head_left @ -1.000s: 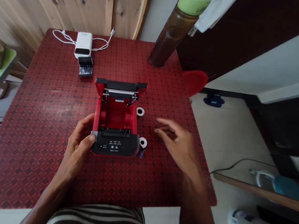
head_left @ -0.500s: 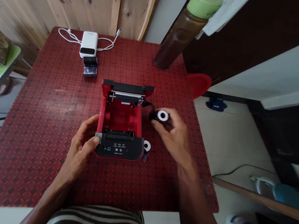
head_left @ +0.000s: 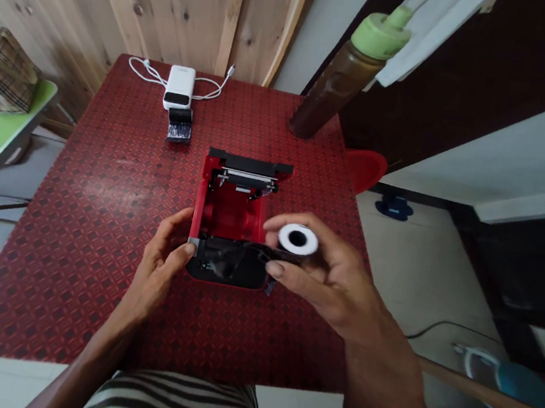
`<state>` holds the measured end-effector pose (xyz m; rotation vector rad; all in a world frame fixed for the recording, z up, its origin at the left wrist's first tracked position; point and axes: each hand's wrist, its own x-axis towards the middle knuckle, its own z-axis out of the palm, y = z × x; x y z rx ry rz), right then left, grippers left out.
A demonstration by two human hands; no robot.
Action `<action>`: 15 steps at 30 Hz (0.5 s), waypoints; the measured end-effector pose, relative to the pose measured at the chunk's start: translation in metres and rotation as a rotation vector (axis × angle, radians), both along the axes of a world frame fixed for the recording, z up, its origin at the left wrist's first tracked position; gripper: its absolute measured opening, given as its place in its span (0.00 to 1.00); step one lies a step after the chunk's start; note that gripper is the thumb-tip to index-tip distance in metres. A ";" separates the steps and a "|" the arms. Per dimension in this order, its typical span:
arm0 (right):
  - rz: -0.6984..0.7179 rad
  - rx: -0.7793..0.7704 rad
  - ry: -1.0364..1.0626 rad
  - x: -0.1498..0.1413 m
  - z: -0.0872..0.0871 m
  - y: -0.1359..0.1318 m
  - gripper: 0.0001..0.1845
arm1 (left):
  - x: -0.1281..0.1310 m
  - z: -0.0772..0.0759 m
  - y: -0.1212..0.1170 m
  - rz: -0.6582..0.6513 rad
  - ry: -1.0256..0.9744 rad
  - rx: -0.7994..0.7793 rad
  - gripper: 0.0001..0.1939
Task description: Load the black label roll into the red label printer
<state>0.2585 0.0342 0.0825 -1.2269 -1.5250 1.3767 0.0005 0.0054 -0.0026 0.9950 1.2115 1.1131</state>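
A red and black label printer (head_left: pixel 234 216) sits on the table with its lid raised and its red inside exposed. My left hand (head_left: pixel 162 263) grips the printer's front left corner, thumb on top and fingers along the side. Held up beside the printer's right front, a black ribbon roll with a white core (head_left: pixel 298 240) is between the thumb and fingers of my right hand (head_left: pixel 328 270). A loose length of shiny black ribbon (head_left: pixel 230 258) runs left from the roll across the printer's front panel, hiding its buttons.
A white power bank (head_left: pixel 179 87) with a white cable lies at the back left, a small black ribbon piece (head_left: pixel 179 126) before it. A tall brown bottle (head_left: pixel 332 82) with a green cap stands at the back right. The red patterned table (head_left: pixel 96 262) carries everything.
My right hand has brought the ribbon roll up closer and toward the printer's front, and the loose ribbon now lies over the front panel. My left hand stays on the corner.
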 end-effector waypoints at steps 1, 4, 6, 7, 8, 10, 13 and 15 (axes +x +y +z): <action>-0.015 0.017 -0.061 -0.004 0.001 0.003 0.18 | 0.000 0.001 0.000 -0.001 -0.004 -0.007 0.33; -0.039 0.133 -0.272 -0.008 0.003 0.011 0.20 | 0.001 0.004 0.000 -0.013 -0.013 -0.019 0.32; 0.003 0.207 -0.418 -0.010 0.004 0.017 0.16 | 0.002 0.004 -0.001 -0.014 -0.025 -0.013 0.31; 0.032 0.244 -0.474 -0.012 0.004 0.020 0.13 | 0.002 0.005 -0.001 -0.012 -0.033 -0.011 0.31; 0.058 0.285 -0.520 -0.015 0.004 0.022 0.11 | 0.002 0.005 -0.001 -0.011 -0.038 -0.012 0.30; 0.091 0.366 -0.608 -0.025 0.003 0.024 0.10 | 0.003 0.006 -0.001 -0.012 -0.043 -0.015 0.30; 0.111 0.459 -0.734 -0.040 0.003 0.022 0.11 | 0.003 0.007 0.000 -0.012 -0.043 -0.020 0.30; 0.107 0.501 -0.756 -0.044 0.007 0.018 0.12 | 0.003 0.008 0.000 -0.013 -0.041 -0.029 0.30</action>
